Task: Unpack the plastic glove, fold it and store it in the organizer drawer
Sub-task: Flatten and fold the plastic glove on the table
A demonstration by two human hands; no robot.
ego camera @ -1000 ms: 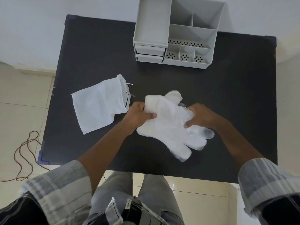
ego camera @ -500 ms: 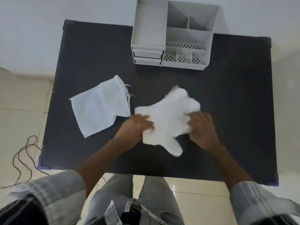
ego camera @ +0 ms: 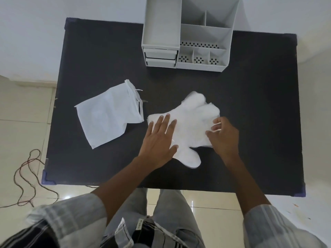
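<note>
Black counter [ego camera: 100, 56] fills the view, with the grey organizer [ego camera: 188, 33] at its far edge and an empty white pouch [ego camera: 107, 119] lying left of the plastic glove [ego camera: 189, 126]. That glove lies flat at mid-counter, long axis left to right, cuff left, fingers right, thumb toward the person. The left hand [ego camera: 159, 140] presses spread and flat on the cuff, likely pinning it, while the right hand [ego camera: 223, 135], fingers curled, grips the finger end, seemingly for a fold.

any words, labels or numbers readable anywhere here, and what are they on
Small tag on the clothing at the person's waist: printed text, too small and blurred to read.
Plastic glove, white pouch, organizer, table: no text visible.
</note>
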